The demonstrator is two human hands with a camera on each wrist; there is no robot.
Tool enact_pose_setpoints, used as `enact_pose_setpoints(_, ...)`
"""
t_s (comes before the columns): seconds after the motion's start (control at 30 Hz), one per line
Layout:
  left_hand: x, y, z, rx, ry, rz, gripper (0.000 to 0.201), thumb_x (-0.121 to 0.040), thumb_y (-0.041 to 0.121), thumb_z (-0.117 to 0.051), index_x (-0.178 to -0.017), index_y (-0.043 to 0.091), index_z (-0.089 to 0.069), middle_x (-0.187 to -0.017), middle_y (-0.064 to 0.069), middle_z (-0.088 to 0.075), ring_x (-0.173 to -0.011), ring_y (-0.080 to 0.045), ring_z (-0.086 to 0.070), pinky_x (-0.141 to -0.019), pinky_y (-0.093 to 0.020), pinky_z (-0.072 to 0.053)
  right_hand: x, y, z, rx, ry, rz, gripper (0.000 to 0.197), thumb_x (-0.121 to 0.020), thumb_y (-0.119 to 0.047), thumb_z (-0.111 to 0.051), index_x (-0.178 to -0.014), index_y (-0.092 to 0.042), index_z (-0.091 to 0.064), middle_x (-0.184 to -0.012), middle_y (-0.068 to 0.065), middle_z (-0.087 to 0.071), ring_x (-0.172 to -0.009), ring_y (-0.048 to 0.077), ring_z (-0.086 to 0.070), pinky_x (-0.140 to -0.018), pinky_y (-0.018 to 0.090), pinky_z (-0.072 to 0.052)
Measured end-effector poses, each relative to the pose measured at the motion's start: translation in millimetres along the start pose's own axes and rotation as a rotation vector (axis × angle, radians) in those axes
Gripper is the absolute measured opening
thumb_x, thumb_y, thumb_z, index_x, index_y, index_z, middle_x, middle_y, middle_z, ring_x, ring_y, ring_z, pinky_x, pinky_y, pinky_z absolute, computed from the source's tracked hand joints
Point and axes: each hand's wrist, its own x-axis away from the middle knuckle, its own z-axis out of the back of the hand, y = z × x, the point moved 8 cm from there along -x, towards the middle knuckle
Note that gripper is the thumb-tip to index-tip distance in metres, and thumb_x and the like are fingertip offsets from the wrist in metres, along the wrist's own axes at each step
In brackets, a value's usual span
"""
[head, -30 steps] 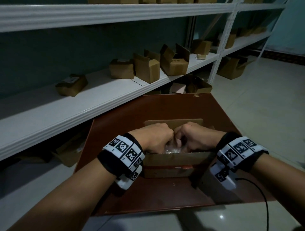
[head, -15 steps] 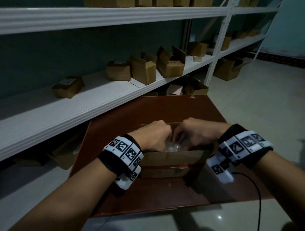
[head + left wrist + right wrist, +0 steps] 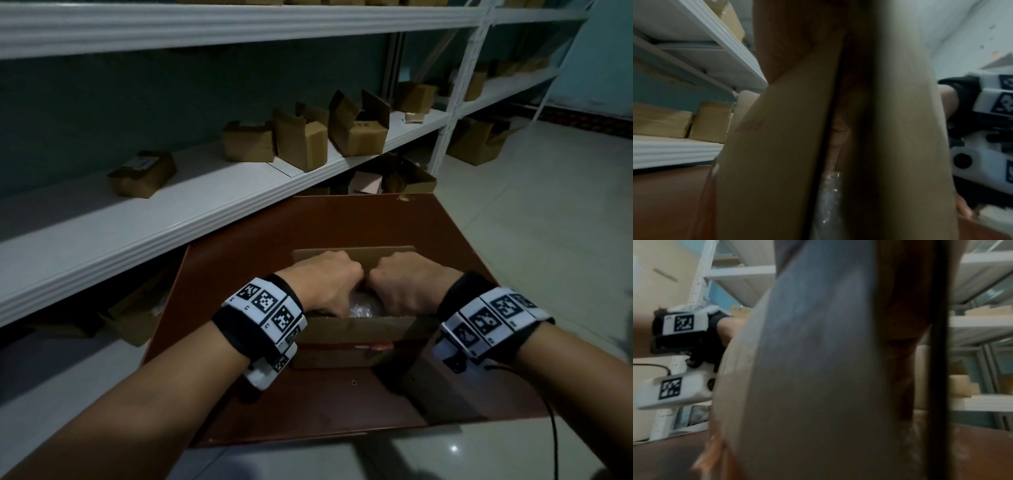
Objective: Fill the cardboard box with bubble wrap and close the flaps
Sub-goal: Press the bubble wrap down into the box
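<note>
An open cardboard box stands on a dark red-brown table, its far flap upright. Clear bubble wrap shows inside, between my hands. My left hand and right hand sit knuckle to knuckle in the box opening, fingers curled down into the wrap; the fingertips are hidden. In the left wrist view, brown cardboard fills the picture, and a strip of bubble wrap shows through a narrow gap. Blurred cardboard blocks most of the right wrist view.
White shelving runs along the table's left and far side, carrying several small cardboard boxes. More boxes lie on the floor under it. Pale tiled floor lies to the right. A black cable hangs from my right wrist.
Both hands stay together inside the box on the wrap, shifting slightly. The far flap, half hidden behind the hands half a second ago, shows again.
</note>
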Motion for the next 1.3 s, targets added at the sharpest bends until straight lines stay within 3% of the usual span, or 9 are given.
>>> enact_pose_setpoints(0.13,-3.7,2.2,-3.2,-0.013,-0.004,-0.004,0.026,-0.087,0.030,-0.077,-0.080,0.024,-0.053,-0.076,0.005,-0.051,-0.070,-0.016,-0.054,-0.060,-0.026,-0.042,-3.8,-7.8,1.0,0.048,0.029,0.029,0.024,-0.100,-0.040,-0.055,-0.100,-0.020,-0.069,-0.085,-0.004,-0.062,-0.074,0.017,-0.057,-0.070,0.030,-0.045)
enact_pose_setpoints(0.23,0.2,1.6,-2.5,-0.004,-0.013,0.018,0.018,-0.089,0.033,-0.075,-0.094,0.021,-0.063,-0.088,0.000,-0.059,-0.080,-0.021,-0.060,-0.067,-0.031,-0.051,-2.8,-10.2,2.6,0.037,0.014,0.034,0.022,-0.101,-0.037,-0.054,-0.105,-0.020,-0.067,-0.091,-0.003,-0.065,-0.080,0.015,-0.060,-0.077,0.030,-0.052)
enact_pose_setpoints(0.37,7.0,1.4,-2.3,0.011,-0.024,0.029,0.034,-0.086,0.037,-0.078,-0.111,0.015,-0.068,-0.097,-0.002,-0.062,-0.086,-0.023,-0.062,-0.077,-0.036,-0.059,-1.7,-9.0,2.1,0.036,0.022,0.017,0.023,-0.099,-0.039,-0.056,-0.103,-0.020,-0.068,-0.089,-0.003,-0.065,-0.080,0.016,-0.062,-0.079,0.032,-0.055)
enact_pose_setpoints(0.53,15.4,3.7,1.6,-0.023,-0.047,0.046,0.030,-0.080,0.040,-0.077,-0.097,0.018,-0.067,-0.086,0.001,-0.059,-0.085,-0.024,-0.062,-0.076,-0.044,-0.061,0.8,-3.5,-4.8,0.042,0.025,-0.020,0.026,-0.094,-0.043,-0.061,-0.103,-0.021,-0.070,-0.090,-0.002,-0.070,-0.076,0.016,-0.061,-0.071,0.030,-0.049)
enact_pose_setpoints(0.8,24.0,-11.7,10.4,0.093,0.032,0.033,0.052,-0.072,0.037,-0.089,-0.120,0.022,-0.075,-0.105,0.004,-0.068,-0.089,-0.016,-0.068,-0.074,-0.033,-0.062,-2.6,2.4,-7.5,0.021,-0.007,-0.025,0.021,-0.099,-0.040,-0.054,-0.097,-0.021,-0.065,-0.083,-0.004,-0.061,-0.075,0.015,-0.058,-0.067,0.028,-0.042)
enact_pose_setpoints(1.03,18.3,11.2,22.4,-0.115,0.051,0.063,0.018,-0.083,0.018,-0.082,-0.091,0.010,-0.068,-0.082,-0.001,-0.049,-0.064,-0.016,-0.054,-0.046,-0.023,-0.039,3.2,1.4,-1.9,0.023,0.024,-0.033,0.028,-0.099,-0.038,-0.055,-0.077,-0.022,-0.052,-0.079,-0.001,-0.057,-0.074,0.021,-0.056,-0.071,0.031,-0.042)
enact_pose_setpoints(1.17,15.8,18.1,20.3,-0.207,0.075,0.043,0.039,-0.087,0.008,-0.072,-0.063,0.019,-0.044,-0.077,-0.002,-0.042,-0.061,-0.013,-0.046,-0.046,-0.022,-0.032,5.5,4.0,-1.5,-0.023,0.014,-0.026,0.022,-0.097,-0.036,-0.058,-0.080,-0.022,-0.055,-0.081,-0.001,-0.058,-0.076,0.021,-0.056,-0.072,0.031,-0.042)
enact_pose_setpoints(1.27,14.5,5.1,15.0,-0.196,0.017,0.098,0.004,-0.084,0.010,-0.072,-0.083,0.012,-0.069,-0.092,-0.007,-0.059,-0.073,-0.021,-0.061,-0.048,-0.029,-0.050,6.5,2.4,-1.3,-0.026,0.015,-0.010,0.020,-0.097,-0.035,-0.058,-0.083,-0.021,-0.060,-0.083,-0.001,-0.061,-0.075,0.020,-0.058,-0.071,0.031,-0.044)
enact_pose_setpoints(1.3,12.4,-0.5,13.0,-0.177,0.004,0.107,0.012,-0.082,0.013,-0.075,-0.094,0.011,-0.074,-0.097,-0.008,-0.064,-0.078,-0.023,-0.066,-0.055,-0.033,-0.058,6.7,2.6,-1.6,-0.034,0.013,-0.007,0.019,-0.097,-0.034,-0.058,-0.086,-0.020,-0.063,-0.084,-0.001,-0.062,-0.076,0.019,-0.058,-0.071,0.031,-0.044)
